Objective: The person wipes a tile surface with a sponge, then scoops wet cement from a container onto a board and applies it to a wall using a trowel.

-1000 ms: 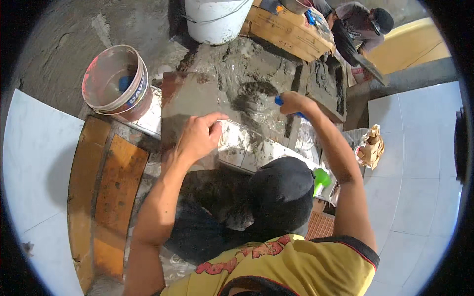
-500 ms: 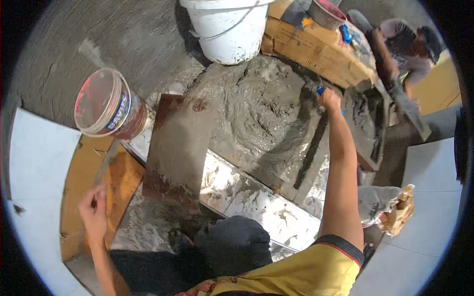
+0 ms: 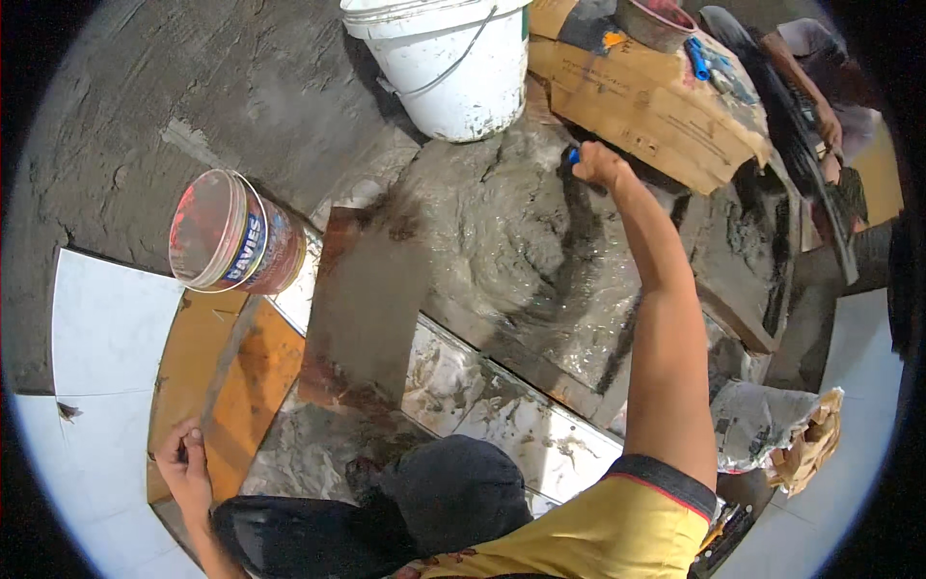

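My right hand (image 3: 602, 165) is closed round the blue handle of a tool (image 3: 575, 155) at the far right of the wet cement mix (image 3: 511, 222). The tool's working end is hidden, so its kind does not show. Ridges and swirls mark the glossy grey mix. Over a brown and orange board (image 3: 253, 372) at the lower left hangs my left hand (image 3: 185, 458), its fingers curled in and nothing visible in them. A flat brown board smeared with cement (image 3: 365, 304) lies at the left edge of the mix.
A white bucket (image 3: 449, 77) stands beyond the mix, a clear, red-stained pail (image 3: 275, 246) lies tilted at left. Cardboard (image 3: 646, 106) with tools borders the far right. Another person's arm (image 3: 815, 96) shows there. Smeared white tiles (image 3: 521, 410) lie near my knee; a torn bag (image 3: 772, 425) lies right.
My right hand has swept left across the mix with the blue-handled tool, away from the right-hand edge. The left hand stays curled low at the left. The whole view has shifted slightly.
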`<state>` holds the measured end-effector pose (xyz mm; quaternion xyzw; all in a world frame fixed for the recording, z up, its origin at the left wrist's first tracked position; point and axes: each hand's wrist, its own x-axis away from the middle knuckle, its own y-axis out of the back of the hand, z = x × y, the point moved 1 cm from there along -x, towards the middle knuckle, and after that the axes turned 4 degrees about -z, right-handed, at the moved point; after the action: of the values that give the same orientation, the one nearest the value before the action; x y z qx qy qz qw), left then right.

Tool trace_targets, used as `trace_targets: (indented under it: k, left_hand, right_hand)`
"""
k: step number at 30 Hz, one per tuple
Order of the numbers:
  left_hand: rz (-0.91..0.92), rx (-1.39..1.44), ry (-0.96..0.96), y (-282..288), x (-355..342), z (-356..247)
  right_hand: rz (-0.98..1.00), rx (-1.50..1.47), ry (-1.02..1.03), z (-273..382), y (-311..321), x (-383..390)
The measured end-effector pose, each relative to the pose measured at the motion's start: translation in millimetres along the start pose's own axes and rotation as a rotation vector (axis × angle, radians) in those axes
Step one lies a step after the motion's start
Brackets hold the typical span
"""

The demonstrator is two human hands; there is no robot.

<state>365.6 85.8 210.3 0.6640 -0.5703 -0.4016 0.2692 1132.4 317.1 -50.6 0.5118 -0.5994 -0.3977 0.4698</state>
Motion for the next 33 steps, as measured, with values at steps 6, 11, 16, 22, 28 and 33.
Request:
trace_targets:
  k: [6,11,16,22,28,33]
  left_hand:
    - [0.37,0.077,-0.177,-54.2,-17.0,-79.9]
    - [0.497,0.178,-0.458,-106.1,-21.6,-91.2]
    - [0.613,0.3,-0.418,-110.2,-35.6,-74.3]
    - [0.523,0.285,-0.147,-87.5,-37.5,-50.9]
    - [0.286,0.304,0.095,-62.2,-22.4,-12.0]
    - [0.26,0.323,0.139,-61.0,-19.3,-10.5]
  right_hand:
    - [-0.018,-0.331,-0.068,42.1,30.5,87.6]
    - [0.022,-0.057,0.063,96.0,94.1,170.2]
    - [0.009,0.041,-0.033,73.9,137.1,215.0]
    - [-0.145,-0.118,-0.443,8.0,79.0,153.0]
    - [-0.121,-0.254,-0.593,-43.2,-15.6,86.0]
    - [-0.104,-0.413,-0.485,-49.7,-33.3,83.0]
